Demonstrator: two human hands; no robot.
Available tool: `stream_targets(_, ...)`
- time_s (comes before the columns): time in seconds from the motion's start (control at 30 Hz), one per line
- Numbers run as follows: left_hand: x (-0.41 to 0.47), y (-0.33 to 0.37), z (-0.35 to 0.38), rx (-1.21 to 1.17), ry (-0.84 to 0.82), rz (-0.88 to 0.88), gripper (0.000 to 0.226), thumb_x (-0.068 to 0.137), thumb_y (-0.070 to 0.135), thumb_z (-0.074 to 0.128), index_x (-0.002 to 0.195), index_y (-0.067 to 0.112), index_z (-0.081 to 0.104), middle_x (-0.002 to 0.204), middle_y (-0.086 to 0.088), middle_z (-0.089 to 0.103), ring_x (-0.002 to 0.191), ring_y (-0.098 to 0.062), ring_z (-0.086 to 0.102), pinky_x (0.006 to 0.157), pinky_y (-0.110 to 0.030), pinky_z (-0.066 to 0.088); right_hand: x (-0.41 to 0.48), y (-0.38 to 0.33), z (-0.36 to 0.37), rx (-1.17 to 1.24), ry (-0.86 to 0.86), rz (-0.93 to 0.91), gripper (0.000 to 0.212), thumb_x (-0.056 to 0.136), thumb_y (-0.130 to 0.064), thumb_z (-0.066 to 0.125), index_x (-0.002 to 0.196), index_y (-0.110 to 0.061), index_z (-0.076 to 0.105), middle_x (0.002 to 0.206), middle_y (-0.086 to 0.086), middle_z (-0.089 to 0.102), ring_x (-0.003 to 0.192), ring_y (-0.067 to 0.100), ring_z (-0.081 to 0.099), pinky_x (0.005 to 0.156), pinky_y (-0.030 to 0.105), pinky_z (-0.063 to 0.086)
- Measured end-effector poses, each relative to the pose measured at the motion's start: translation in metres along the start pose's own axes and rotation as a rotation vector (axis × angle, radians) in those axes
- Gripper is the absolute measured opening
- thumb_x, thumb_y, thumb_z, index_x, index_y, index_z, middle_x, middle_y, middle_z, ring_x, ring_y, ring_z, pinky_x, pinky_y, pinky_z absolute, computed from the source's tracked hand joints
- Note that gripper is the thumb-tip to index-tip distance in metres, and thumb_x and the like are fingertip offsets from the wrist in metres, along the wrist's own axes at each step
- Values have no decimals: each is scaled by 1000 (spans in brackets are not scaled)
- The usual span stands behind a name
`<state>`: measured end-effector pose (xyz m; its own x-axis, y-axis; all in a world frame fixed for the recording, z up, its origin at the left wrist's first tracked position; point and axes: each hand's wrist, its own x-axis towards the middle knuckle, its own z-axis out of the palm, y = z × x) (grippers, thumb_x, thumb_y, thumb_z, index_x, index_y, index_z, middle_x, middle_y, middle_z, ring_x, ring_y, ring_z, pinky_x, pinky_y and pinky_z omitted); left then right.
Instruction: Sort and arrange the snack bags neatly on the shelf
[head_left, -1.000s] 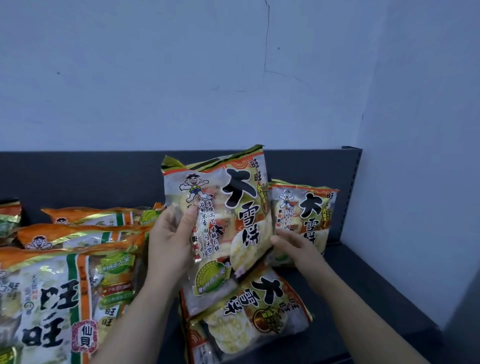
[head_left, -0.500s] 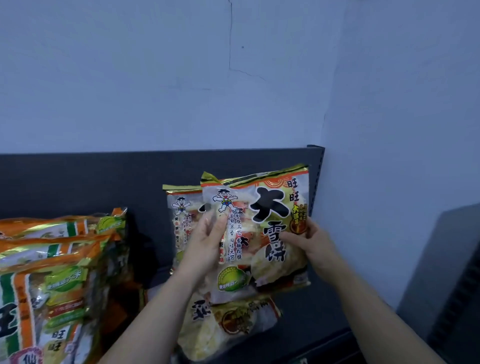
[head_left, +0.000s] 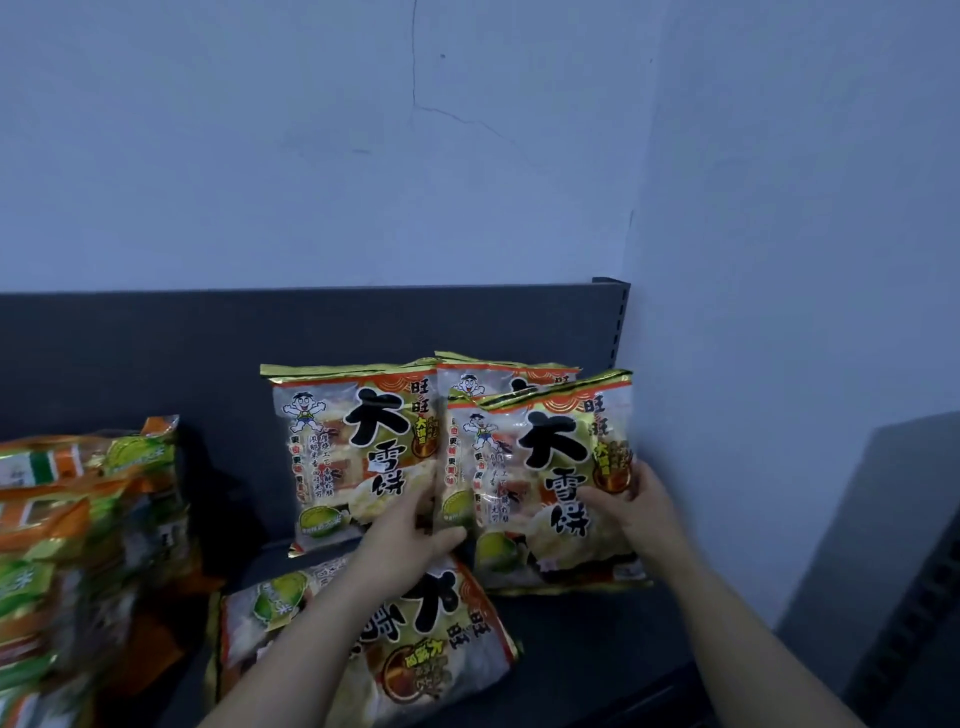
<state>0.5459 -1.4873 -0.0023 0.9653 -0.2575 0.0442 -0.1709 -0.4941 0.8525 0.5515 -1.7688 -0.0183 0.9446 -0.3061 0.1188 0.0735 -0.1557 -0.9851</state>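
A rice cracker snack bag (head_left: 550, 467) with a gold top edge stands upright in the shelf's right corner. My right hand (head_left: 631, 512) grips its right edge, thumb on the front. My left hand (head_left: 410, 535) pinches its lower left edge. A second bag (head_left: 498, 376) stands right behind it, mostly hidden. To the left a third bag (head_left: 348, 447) of the same kind leans upright against the back panel. Another one (head_left: 426, 639) lies flat on the dark shelf (head_left: 587, 639) under my left forearm.
Stacks of orange and green snack bags (head_left: 78, 519) fill the shelf's left side. The dark back panel (head_left: 156, 353) ends at a slotted post (head_left: 618, 322) beside the pale side wall. A dark grey unit (head_left: 893, 571) stands at the far right.
Both hands have carried the bag to the right and set it down upright in the corner, in front of another bag. The bag leaning to its left now shows in full.
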Motion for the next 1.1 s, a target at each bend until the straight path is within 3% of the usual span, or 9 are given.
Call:
stream_targets(0.17, 11, -13, 14, 55, -22, -27, 79, 85, 40, 71, 151, 32, 28, 142, 9, 49, 126, -11, 49, 105, -32, 42, 23, 27, 18, 70, -106, 74, 61, 69, -17, 85, 122, -19, 55, 107, 5, 72, 99, 25, 69, 93, 49, 53)
stream_targets(0.37, 18, -16, 31, 129, 39, 3, 83, 90, 35, 66, 154, 30, 14, 151, 7, 39, 134, -16, 41, 100, -21, 34, 35, 26, 40, 105, -181, 50, 73, 70, -7, 83, 128, -25, 43, 111, 3, 69, 96, 18, 70, 74, 28, 53)
stream_targets(0.5, 17, -18, 30, 126, 77, 61, 88, 92, 30, 65, 155, 29, 3, 144, 19, 23, 138, -2, 20, 100, -15, 18, 33, 33, 56, 18, -137, 46, 99, 58, -33, 92, 138, -32, 34, 126, 2, 59, 106, 19, 65, 82, 33, 54)
stream_targets(0.57, 14, -19, 29, 121, 66, 75, 90, 92, 30, 65, 154, 30, 1, 144, 21, 20, 129, 6, 15, 103, -14, 17, 27, 35, 59, -32, -88, 39, 117, 47, -49, 93, 143, -37, 27, 137, 3, 47, 117, 20, 56, 95, 43, 52)
stream_targets(0.7, -1, -24, 19, 216, 71, 56, 87, 91, 37, 65, 155, 31, 7, 150, 8, 36, 134, -13, 40, 100, -26, 38, 1, 33, 64, -143, 20, 10, 119, 63, -29, 90, 153, -26, 12, 148, 2, 23, 134, 21, 32, 110, 41, 34)
stream_targets(0.83, -21, -43, -6, 397, 148, 24, 78, 89, 46, 64, 151, 19, 26, 152, -1, 37, 136, -19, 38, 108, -32, 36, -27, 35, 72, -238, 78, 25, 123, 67, -33, 88, 154, -20, 2, 158, 6, 9, 146, 26, 15, 117, 47, 24)
stream_targets(0.9, -23, -60, -20, 566, 146, -48, 81, 85, 61, 57, 149, 19, 30, 151, -2, 39, 136, -22, 39, 110, -38, 35, -39, 36, 76, -278, 96, 49, 118, 69, -34, 86, 154, -18, 6, 156, 9, 12, 145, 28, 17, 116, 48, 26)
stream_targets(1.0, -22, -81, -40, 758, 81, -194, 98, 72, 84, 43, 149, 25, 28, 154, -1, 35, 140, -26, 33, 114, -49, 26, -57, 38, 82, -352, 68, 82, 98, 69, -40, 83, 146, -13, 28, 145, 13, 30, 136, 29, 31, 110, 46, 35)
stream_targets(1.1, -23, -90, -57, 695, -87, -369, 128, 51, 102, 35, 152, 25, 21, 145, -2, 46, 133, -29, 42, 109, -49, 33, -71, 40, 89, -393, -64, 156, 84, 62, -56, 80, 128, -16, 46, 134, 8, 44, 125, 27, 45, 102, 45, 44)
